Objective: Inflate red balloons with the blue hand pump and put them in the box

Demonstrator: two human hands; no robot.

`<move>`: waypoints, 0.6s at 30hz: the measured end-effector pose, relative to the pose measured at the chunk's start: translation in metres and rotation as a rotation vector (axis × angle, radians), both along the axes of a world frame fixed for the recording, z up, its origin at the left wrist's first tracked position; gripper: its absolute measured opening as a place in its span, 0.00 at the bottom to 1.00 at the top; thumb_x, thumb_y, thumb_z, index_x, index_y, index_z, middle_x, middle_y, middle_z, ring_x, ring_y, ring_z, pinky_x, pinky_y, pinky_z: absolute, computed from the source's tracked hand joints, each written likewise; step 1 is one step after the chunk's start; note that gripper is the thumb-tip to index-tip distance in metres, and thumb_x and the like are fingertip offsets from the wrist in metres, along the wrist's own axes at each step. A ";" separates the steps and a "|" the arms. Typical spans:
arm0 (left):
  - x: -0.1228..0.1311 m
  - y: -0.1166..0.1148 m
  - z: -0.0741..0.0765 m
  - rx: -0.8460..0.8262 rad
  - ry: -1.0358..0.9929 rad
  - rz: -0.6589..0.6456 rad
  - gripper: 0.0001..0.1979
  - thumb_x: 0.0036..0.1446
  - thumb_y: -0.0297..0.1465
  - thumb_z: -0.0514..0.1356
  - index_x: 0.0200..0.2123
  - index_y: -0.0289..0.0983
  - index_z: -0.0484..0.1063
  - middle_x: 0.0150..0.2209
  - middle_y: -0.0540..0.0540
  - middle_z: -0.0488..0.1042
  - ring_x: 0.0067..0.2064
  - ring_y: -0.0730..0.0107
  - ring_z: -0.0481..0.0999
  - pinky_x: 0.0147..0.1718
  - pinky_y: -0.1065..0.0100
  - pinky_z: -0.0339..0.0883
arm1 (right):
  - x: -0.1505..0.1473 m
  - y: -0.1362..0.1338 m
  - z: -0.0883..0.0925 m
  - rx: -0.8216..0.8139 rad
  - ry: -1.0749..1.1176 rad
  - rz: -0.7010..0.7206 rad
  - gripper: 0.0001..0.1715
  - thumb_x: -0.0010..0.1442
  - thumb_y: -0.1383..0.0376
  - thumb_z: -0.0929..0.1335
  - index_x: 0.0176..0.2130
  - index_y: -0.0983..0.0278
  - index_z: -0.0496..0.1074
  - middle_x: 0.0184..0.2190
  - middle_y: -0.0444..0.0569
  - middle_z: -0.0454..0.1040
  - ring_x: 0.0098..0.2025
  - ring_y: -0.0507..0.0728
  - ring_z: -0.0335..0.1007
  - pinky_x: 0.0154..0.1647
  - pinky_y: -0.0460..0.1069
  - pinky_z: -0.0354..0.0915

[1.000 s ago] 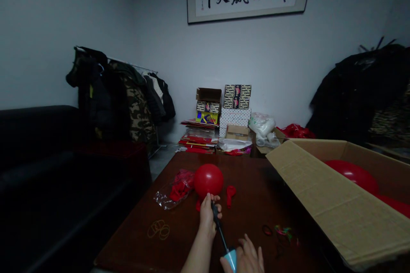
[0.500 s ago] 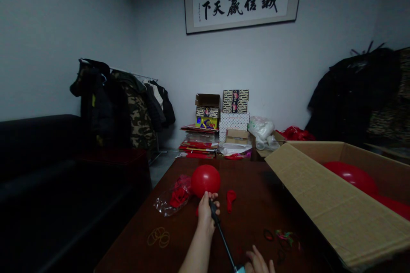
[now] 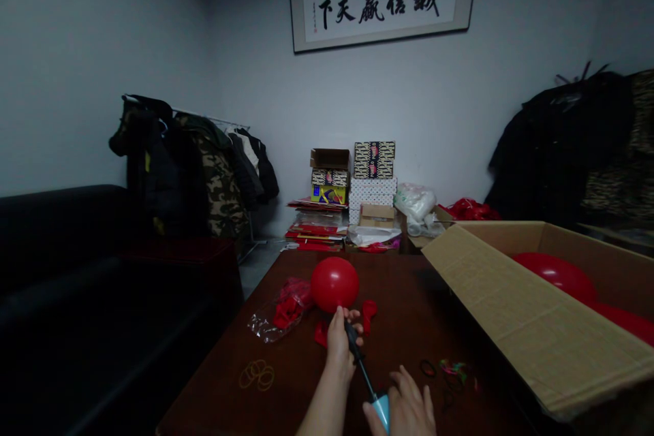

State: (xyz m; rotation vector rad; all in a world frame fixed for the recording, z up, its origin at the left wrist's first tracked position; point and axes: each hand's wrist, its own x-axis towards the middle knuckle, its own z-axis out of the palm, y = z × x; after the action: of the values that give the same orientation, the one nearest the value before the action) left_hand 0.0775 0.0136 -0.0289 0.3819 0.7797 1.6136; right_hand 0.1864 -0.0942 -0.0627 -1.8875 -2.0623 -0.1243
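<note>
A partly inflated red balloon (image 3: 334, 284) sits at the far end of a hand pump (image 3: 379, 409). My left hand (image 3: 343, 340) is closed around the balloon's neck and the pump's black nozzle end. A thin rod links that end to the pump's light blue part, which my right hand (image 3: 403, 405) grips near the bottom edge, thumb on one side and fingers on the other. Loose red balloons (image 3: 368, 313) lie beside my left hand, one partly hidden by it. To its left rests a clear plastic bag of red balloons (image 3: 287, 310).
Yellow rubber bands (image 3: 257, 375) lie on the brown table (image 3: 214, 388) at left; dark and coloured bands (image 3: 454, 371) lie at right. An open cardboard box (image 3: 531, 313) holding inflated red balloons (image 3: 559, 274) takes up the right side. Stacked boxes (image 3: 375, 160) stand by the wall.
My right hand has pushed forward with the blue part, and less of the rod shows. The balloon looks slightly bigger. My left hand has shifted slightly right in view.
</note>
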 end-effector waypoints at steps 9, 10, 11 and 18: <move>-0.007 0.001 0.008 -0.007 -0.003 0.025 0.17 0.49 0.43 0.64 0.29 0.37 0.62 0.29 0.47 0.75 0.20 0.76 0.71 0.13 0.78 0.53 | -0.013 0.015 0.030 -0.045 0.126 0.068 0.26 0.61 0.52 0.60 0.42 0.68 0.75 0.53 0.62 0.69 0.61 0.69 0.55 0.60 0.69 0.48; -0.007 0.002 0.009 -0.003 0.007 0.016 0.18 0.49 0.43 0.64 0.29 0.37 0.62 0.29 0.47 0.75 0.19 0.76 0.70 0.12 0.78 0.53 | -0.015 0.018 0.033 -0.056 0.136 0.074 0.27 0.61 0.52 0.59 0.43 0.69 0.74 0.54 0.62 0.68 0.62 0.69 0.55 0.60 0.69 0.47; -0.007 0.003 0.010 -0.001 0.019 0.005 0.18 0.49 0.43 0.64 0.28 0.37 0.62 0.28 0.47 0.75 0.19 0.76 0.70 0.12 0.77 0.53 | -0.016 0.021 0.036 -0.064 0.145 0.080 0.28 0.62 0.52 0.59 0.44 0.69 0.74 0.54 0.62 0.68 0.62 0.68 0.54 0.61 0.69 0.47; -0.007 0.002 0.006 -0.003 0.057 0.001 0.20 0.47 0.45 0.64 0.28 0.38 0.60 0.27 0.47 0.76 0.19 0.72 0.73 0.14 0.74 0.61 | -0.023 0.030 0.050 -0.070 0.153 0.075 0.26 0.62 0.54 0.60 0.45 0.71 0.74 0.54 0.63 0.68 0.62 0.68 0.54 0.60 0.69 0.46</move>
State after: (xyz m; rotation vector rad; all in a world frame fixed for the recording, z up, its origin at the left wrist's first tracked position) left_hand 0.0703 0.0159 -0.0225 0.4267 0.8255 1.6076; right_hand 0.1636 -0.0644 -0.0129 -1.7963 -2.0542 0.1084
